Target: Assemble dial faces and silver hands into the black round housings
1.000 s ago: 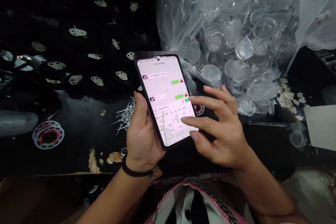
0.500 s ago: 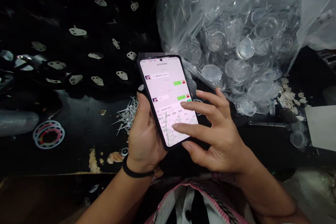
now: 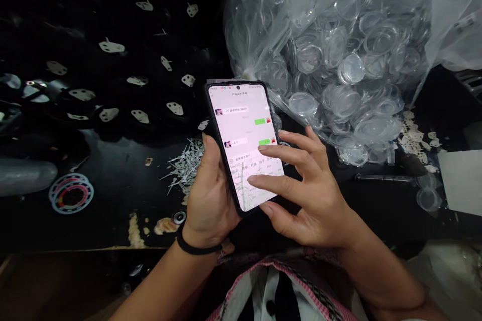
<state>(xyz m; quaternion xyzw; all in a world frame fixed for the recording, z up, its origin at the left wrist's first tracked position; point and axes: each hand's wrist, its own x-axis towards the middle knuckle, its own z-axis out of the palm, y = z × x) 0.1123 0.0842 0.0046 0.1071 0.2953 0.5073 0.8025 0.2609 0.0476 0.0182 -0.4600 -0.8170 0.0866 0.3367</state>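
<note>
A smartphone (image 3: 244,125) in a dark case rests in my left hand (image 3: 209,200), tilted slightly to the left, its lit screen showing a chat with an on-screen keyboard. My left thumb lies along the phone's left edge; the other left fingers are hidden behind it. Over the lower right of the screen hovers my right hand (image 3: 316,190), fingers spread and holding nothing. Its index fingertip is over the keyboard; whether it touches the glass I cannot tell. A black band circles my left wrist.
Clear round plastic cases (image 3: 346,100) fill a plastic bag at the back right. A pile of thin grey pieces (image 3: 184,168) lies left of the phone. Printed rings (image 3: 71,193) sit at the left, a pen-like rod (image 3: 384,178) and a white sheet (image 3: 461,180) at the right.
The phone and my left hand have shifted slightly to the right, and the phone's tilt has changed a little. My right hand stays nearly in place over the screen.
</note>
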